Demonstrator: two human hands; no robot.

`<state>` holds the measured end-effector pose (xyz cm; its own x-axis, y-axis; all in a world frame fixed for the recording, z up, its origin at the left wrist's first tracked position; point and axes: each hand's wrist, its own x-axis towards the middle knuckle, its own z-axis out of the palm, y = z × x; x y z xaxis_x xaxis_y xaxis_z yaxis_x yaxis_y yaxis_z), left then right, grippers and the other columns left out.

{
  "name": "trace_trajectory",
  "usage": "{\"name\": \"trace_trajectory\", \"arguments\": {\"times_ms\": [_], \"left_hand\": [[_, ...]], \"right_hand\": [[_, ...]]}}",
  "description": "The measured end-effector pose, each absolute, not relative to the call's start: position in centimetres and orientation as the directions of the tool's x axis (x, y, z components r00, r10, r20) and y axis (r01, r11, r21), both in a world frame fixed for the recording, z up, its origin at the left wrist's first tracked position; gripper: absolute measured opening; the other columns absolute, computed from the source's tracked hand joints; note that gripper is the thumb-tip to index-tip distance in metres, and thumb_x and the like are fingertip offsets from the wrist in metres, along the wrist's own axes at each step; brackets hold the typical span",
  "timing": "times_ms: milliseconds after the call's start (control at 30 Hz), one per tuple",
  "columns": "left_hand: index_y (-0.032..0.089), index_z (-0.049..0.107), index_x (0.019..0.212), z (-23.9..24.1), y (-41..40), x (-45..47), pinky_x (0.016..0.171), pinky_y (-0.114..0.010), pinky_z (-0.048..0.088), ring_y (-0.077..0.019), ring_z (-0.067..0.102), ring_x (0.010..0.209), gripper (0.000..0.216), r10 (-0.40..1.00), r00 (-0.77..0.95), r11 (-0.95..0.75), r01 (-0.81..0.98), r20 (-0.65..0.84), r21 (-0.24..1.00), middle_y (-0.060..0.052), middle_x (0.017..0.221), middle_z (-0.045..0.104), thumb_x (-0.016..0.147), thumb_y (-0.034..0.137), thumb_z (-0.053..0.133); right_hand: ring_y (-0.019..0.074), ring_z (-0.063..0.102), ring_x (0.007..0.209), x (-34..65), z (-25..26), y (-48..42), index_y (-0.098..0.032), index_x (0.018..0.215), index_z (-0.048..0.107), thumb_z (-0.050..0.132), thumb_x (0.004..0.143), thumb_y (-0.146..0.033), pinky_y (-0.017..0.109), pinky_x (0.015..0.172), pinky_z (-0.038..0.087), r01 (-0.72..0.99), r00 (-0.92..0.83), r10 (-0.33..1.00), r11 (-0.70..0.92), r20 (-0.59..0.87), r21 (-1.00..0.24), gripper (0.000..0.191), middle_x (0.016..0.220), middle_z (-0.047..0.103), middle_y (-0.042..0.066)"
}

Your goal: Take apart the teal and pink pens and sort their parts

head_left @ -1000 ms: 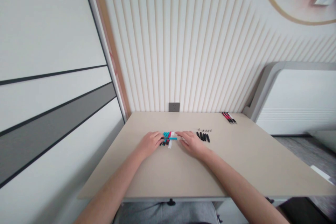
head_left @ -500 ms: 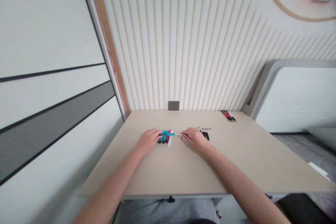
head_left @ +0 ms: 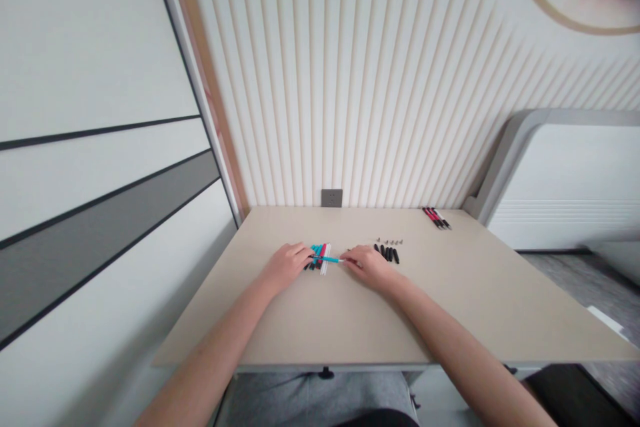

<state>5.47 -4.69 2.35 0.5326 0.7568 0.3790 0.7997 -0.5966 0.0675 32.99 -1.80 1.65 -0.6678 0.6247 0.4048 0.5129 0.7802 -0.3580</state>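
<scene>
My left hand is closed on the dark end of a blue pen barrel, held level above the table. At the barrel's right end, the fingertips of my right hand pinch a white refill; only a short piece of it shows, and the rest appears to be inside the barrel. Beneath and beside my left fingers lie several blue and red pen barrels, partly covered. Loose white refills lie to their right. Just past my right hand is a row of black pen grips.
Small metal pen tips form a row behind the grips. Several pens in red, black and white lie at the table's back right. The beige table meets a ribbed wall with a grey socket.
The white refill has slid into the blue barrel, so much less of it shows. The barrel's right end is now close to my right fingertips. More black grips are visible.
</scene>
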Motion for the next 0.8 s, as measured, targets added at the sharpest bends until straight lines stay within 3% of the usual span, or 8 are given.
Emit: {"name": "trace_trajectory", "arguments": {"times_ms": [400,800], "left_hand": [[0.022,0.060,0.112,2.2,-4.7,5.3,0.078,-0.030,0.044,-0.0169,0.058,0.084,0.022,0.779,0.450,-0.527,0.847,0.436,0.067,-0.005,0.100,0.061,0.098,0.027,0.043],[0.023,0.061,0.110,2.2,-4.7,5.3,0.079,-0.030,0.045,-0.0168,0.058,0.083,0.022,0.789,0.441,-0.516,0.854,0.428,0.072,-0.005,0.100,0.061,0.098,0.026,0.043]], "right_hand": [[0.0188,0.063,0.084,37.6,2.1,0.4,-0.019,0.096,0.072,0.052,0.090,-0.022,0.031,0.078,0.047,0.613,-0.573,0.747,0.663,0.337,-0.429,0.021,0.090,0.071,0.007],[0.0196,0.061,0.089,38.3,2.8,0.6,-0.022,0.100,0.071,0.049,0.094,-0.023,0.033,0.082,0.048,0.574,-0.563,0.676,0.734,0.476,-0.364,0.022,0.094,0.068,0.008]]}}
